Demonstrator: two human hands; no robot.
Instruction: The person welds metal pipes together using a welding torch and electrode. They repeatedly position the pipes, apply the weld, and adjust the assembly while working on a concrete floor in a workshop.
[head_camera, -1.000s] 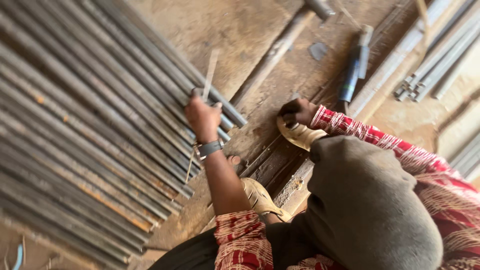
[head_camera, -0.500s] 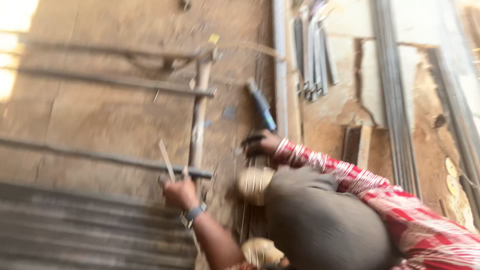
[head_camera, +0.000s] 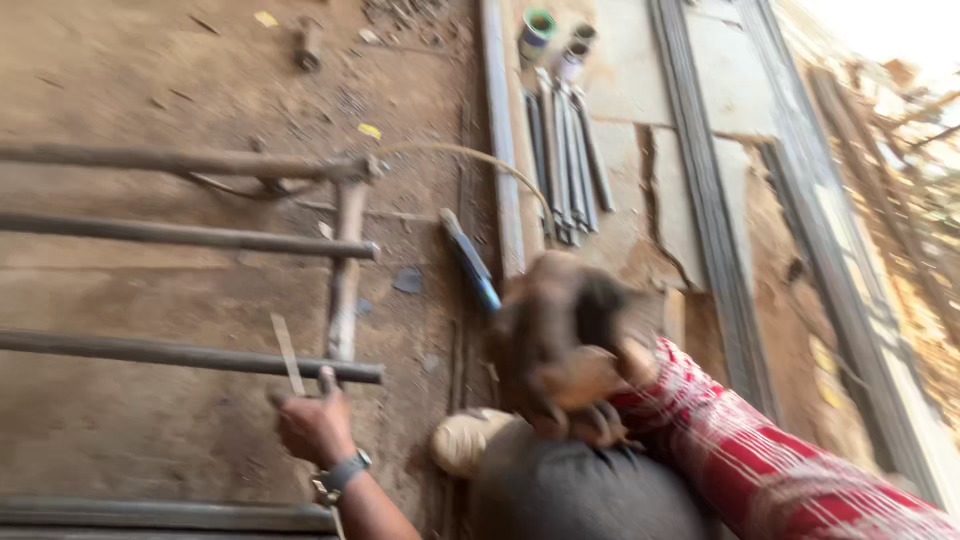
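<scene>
My left hand (head_camera: 315, 425), with a watch (head_camera: 345, 470) on the wrist, grips a thin flat strip (head_camera: 286, 352) that points up and away. It hovers just below a long steel rod (head_camera: 190, 355) lying on the dirt floor. My right hand (head_camera: 570, 365) is lifted close to the camera above my dark-trousered knee (head_camera: 580, 495). It is heavily blurred, its fingers look curled, and whether it holds anything is unclear. Its sleeve (head_camera: 760, 455) is red plaid.
Two more rods (head_camera: 180, 235) (head_camera: 180, 160) lie parallel and meet a cross bar (head_camera: 345, 270). A blue-handled tool (head_camera: 470, 262) lies beside a long flat bar (head_camera: 497, 130). Behind are a bundle of short rods (head_camera: 565, 160) and tape rolls (head_camera: 537, 25). My shoe (head_camera: 465, 440) rests nearby.
The view has swung away from the pile of rods towards the floor frame. My right hand has risen off the ground towards the camera. My left hand keeps hold of the strip.
</scene>
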